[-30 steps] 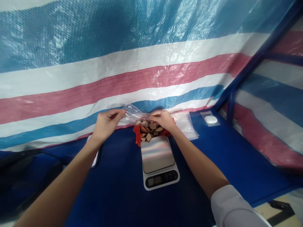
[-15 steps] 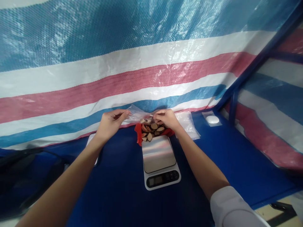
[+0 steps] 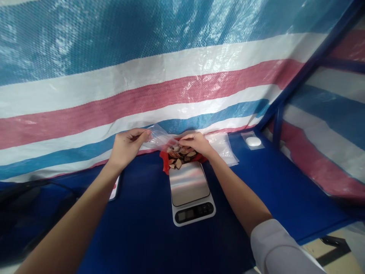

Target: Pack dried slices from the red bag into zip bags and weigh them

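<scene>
Between my two hands a clear plastic bag [image 3: 159,137] is stretched out. My left hand [image 3: 127,146] pinches its left end, and my right hand [image 3: 196,144] pinches its right side. Below the bag lies a heap of brown dried slices [image 3: 182,156] on red material [image 3: 164,161]; the bag and my right hand cover part of the heap. Just in front of it stands a white kitchen scale [image 3: 189,184] with a shiny metal plate and a dark display strip.
Right of my right hand lie flat clear plastic bags [image 3: 224,148]. Farther right is a white oval object [image 3: 253,141] on a small clear packet. A phone [image 3: 114,189] lies partly under my left forearm. Striped sheeting [image 3: 159,91] rises behind the blue table [image 3: 137,228].
My left hand has drawn slightly left with its end of the bag, and the bag looks more stretched. The whole view has shifted a little, and more of the phone shows.
</scene>
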The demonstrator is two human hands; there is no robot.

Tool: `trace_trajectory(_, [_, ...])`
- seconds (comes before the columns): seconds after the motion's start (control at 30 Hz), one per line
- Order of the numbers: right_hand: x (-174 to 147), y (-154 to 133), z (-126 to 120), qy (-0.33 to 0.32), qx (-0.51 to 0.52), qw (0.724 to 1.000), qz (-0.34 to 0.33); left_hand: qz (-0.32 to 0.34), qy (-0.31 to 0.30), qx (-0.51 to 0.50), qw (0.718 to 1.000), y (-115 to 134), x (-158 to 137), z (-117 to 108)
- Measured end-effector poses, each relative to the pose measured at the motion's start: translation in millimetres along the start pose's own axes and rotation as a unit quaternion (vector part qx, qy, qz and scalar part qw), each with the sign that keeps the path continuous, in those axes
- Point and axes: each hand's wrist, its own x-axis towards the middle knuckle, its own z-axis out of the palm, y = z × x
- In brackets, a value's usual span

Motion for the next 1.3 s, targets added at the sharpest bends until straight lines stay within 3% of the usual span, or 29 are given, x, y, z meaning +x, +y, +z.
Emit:
trace_trajectory(0.3, [1.4,2.1,-1.3,0.002,0.006,1.000,-0.017,-0.001,0.012,-0.004,1.000,-2.8,0.9,-2.8])
trace_trajectory(0.47, [0.3,6.1,0.4,-0.025,-0.064,0.997,-0.029,-0.007,-0.021,0.026,0.999,-6.9,-0.2,-5.5])
trace_trajectory(0.63, [0.4,7.3,4.2,0.003,-0.107,0.993,-0.056,-0.028,-0.039,0.011,0.999,-3.7,-2.8,-12.3])
trace_trajectory(0.97, [-1.5,-1.6,9.0,0.035,-0.072,0.991,-0.109,-0.016,0.005,-0.023,1.000,-3.7,-6.0,-22.7])
trace_trajectory(1.13, [-6.9,0.9,10.2,0.028,-0.077,0.995,-0.052,-0.018,-0.005,-0.015,1.000,-5.2,-9.2,-24.2])
trace_trajectory(1.3, [-13.7,1.8,10.5,-0.020,-0.092,0.996,-0.013,-0.025,-0.067,0.007,0.997,-8.1,-12.0,-24.5])
